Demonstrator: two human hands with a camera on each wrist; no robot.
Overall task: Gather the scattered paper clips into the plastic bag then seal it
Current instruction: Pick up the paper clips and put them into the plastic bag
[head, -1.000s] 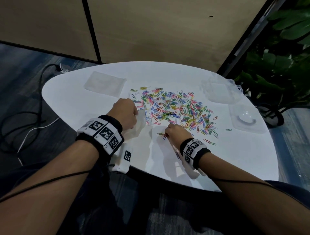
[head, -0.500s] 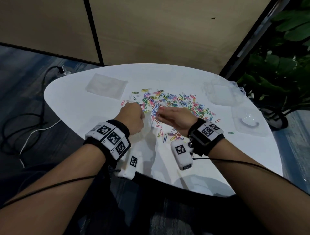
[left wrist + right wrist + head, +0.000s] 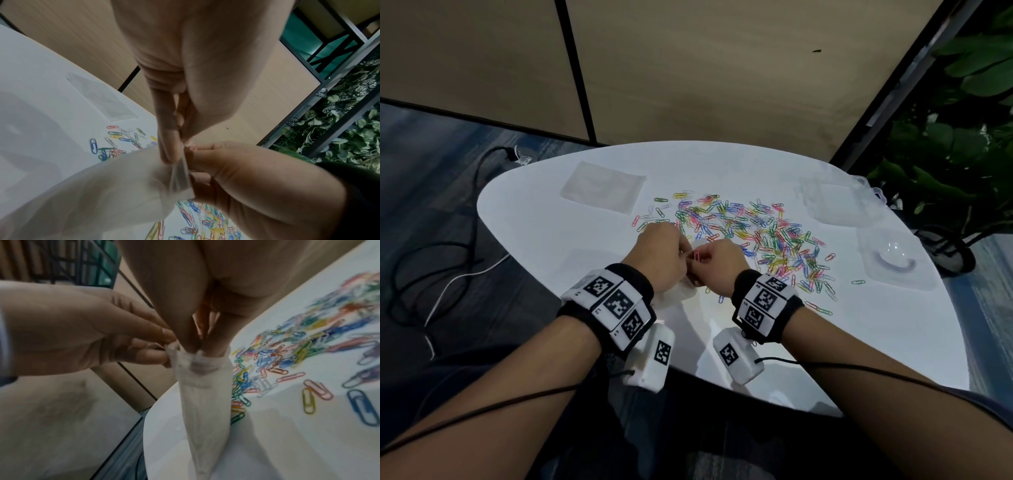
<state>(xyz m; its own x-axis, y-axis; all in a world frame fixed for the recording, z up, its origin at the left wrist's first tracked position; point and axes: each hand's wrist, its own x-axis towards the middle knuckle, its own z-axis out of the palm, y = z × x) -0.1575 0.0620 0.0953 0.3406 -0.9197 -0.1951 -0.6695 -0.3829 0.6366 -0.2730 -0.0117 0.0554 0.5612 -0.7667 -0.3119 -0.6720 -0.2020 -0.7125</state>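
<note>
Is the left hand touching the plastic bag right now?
Touching. The right wrist view shows the left hand pinching the rim of the plastic bag at its mouth.

Both forearms are bare, and each wrist wears a black band (image 3: 640,284) covered with white blocks that carry square black-and-white markers. Under each wrist hangs a white camera box (image 3: 650,359) with one more marker. A thin black cable (image 3: 859,368) runs back along each arm.

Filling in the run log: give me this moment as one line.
left hand: pinches plastic bag mouth | right hand: feeding pink paper clip into bag | paper clips: mostly on table | seal: not done
</note>
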